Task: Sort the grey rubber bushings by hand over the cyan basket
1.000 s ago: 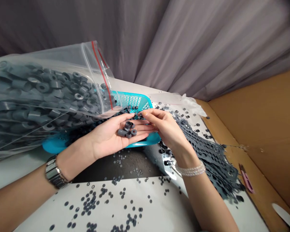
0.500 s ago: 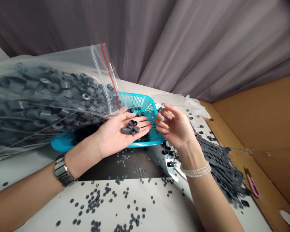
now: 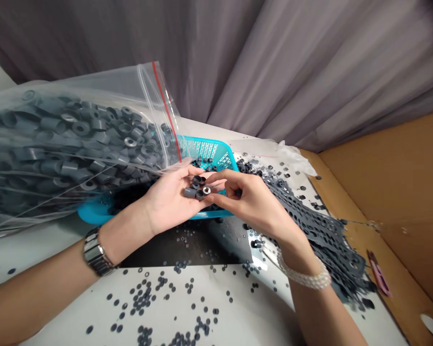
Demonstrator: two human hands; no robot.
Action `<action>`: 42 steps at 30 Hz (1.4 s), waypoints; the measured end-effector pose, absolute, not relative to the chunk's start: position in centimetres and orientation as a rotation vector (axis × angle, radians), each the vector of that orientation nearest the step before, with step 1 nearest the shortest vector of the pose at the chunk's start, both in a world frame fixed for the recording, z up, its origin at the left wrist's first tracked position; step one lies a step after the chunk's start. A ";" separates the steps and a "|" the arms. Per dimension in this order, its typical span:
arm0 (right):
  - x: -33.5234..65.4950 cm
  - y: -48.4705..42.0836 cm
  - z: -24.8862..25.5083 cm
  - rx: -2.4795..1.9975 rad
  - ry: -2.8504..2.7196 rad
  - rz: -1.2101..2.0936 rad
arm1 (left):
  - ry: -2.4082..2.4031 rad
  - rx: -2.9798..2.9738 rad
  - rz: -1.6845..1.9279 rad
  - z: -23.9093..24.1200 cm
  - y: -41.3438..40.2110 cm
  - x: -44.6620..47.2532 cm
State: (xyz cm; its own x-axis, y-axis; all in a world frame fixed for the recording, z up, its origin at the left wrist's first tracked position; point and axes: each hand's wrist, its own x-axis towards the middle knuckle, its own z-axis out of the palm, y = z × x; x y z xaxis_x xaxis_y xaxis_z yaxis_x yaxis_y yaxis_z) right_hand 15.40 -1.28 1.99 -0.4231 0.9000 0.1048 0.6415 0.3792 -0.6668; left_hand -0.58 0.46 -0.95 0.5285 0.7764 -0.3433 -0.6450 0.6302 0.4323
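Note:
My left hand (image 3: 169, 190) is palm up with its fingers stretched out, and several short grey plastic bushings (image 3: 190, 192) lie on it. From the right, my right hand (image 3: 250, 197) reaches over those fingers. Its thumb and index finger close around one bushing with a bright end (image 3: 207, 191); the other fingers are curled in. Beneath both hands stands a turquoise plastic basket (image 3: 225, 150) with dark small parts inside. A large clear zip bag (image 3: 94, 139) full of grey bushings leans over the basket's left side, its red-striped mouth beside my left hand.
Small dark discs (image 3: 142, 298) are scattered over the white table (image 3: 72, 307) and a dark sheet (image 3: 159, 250). Perforated grey strips (image 3: 310, 226) lie at the right, near a pink-handled cutter (image 3: 379, 276) on cardboard (image 3: 393, 192). A grey curtain (image 3: 216, 57) hangs behind.
My right hand has turned over and moved left onto the left palm, thumb and index finger coming together at a bushing. My left hand has barely moved.

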 end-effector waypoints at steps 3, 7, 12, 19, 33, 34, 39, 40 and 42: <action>15.1 -1.5 1.9 -1.330 -2.235 0.675 | 0.516 0.281 0.860 -0.9 0.4 -0.6; 15.3 -1.2 1.9 -1.330 -2.138 0.760 | 0.517 0.244 0.886 -1.0 0.4 -0.6; 16.0 -0.3 1.6 -1.113 -1.480 1.579 | 0.516 0.172 0.944 -1.3 0.4 -0.6; 16.1 0.2 1.2 -0.849 -0.832 2.007 | 0.494 0.074 0.967 -1.2 0.4 -0.6; 16.6 0.7 0.8 -0.967 -0.791 1.707 | 0.480 0.116 0.883 -0.8 0.1 -0.6; 16.5 0.7 0.7 -0.990 -0.800 1.682 | 0.475 0.118 0.880 -0.8 0.1 -0.6; 15.5 0.4 0.3 -1.036 -0.993 1.557 | 0.467 0.119 0.893 -1.0 0.3 -0.6; 15.3 0.3 0.2 -1.040 -1.042 1.538 | 0.468 0.118 0.895 -1.0 0.3 -0.6; 15.1 0.1 0.1 -1.055 -1.137 1.510 | 0.470 0.122 0.901 -1.2 0.4 -0.6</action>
